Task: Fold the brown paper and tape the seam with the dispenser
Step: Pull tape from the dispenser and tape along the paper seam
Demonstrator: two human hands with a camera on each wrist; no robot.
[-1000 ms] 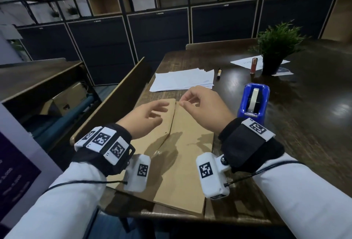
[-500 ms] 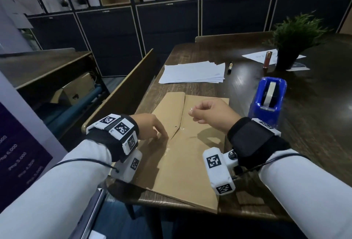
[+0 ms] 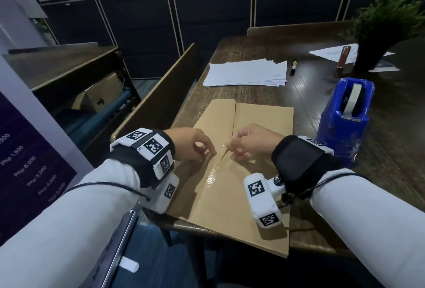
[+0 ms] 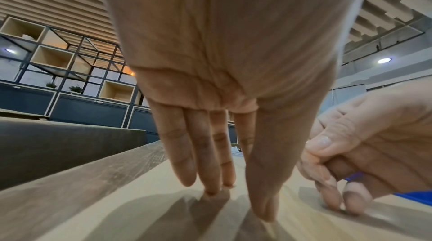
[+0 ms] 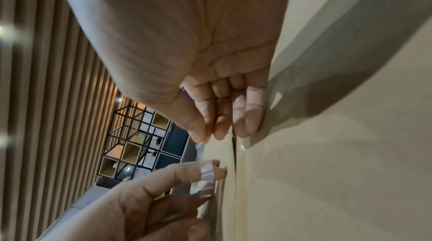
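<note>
1. Folded brown paper (image 3: 259, 126) flat on the dark wooden table (image 3: 391, 154), two flaps meeting at a seam (image 3: 233, 124) down the middle. Blue dispenser (image 3: 345, 122) upright just beside the paper's right edge, untouched.
2. Thumb and forefinger of the right hand (image 3: 253, 143) pinched on one end of a clear tape strip (image 5: 207, 173), other fingers curled, low over the seam.
3. Fingers of the left hand (image 3: 190, 145) nearly straight, tips pressing the left flap just beside the seam. Other end of the strip draped across a fingertip there, seemingly stuck rather than gripped.
4. Likely trouble from here:
   - strip clinging to the left fingertip and lifting away with it, or folding onto itself, through adhesive on skin;
   - strip landing askew or on one flap only, through a slack pull between the two hands;
   - flaps springing apart at the dark gap by the fingers, through too little downward pressure;
   - wrinkles or bubbles, through pressing the ends before the middle.
5. Paper: matte, stiff-looking, kraft-like, crisp straight edges, near corner overhanging the table. Tape: thin, glossy, nearly invisible except for glare. Glossy stretch (image 3: 212, 178) on the near part of the seam, apparently already taped. Dispenser: chunky glossy body, pale roll in its slot. Table: dark grain with a soft sheen.
</note>
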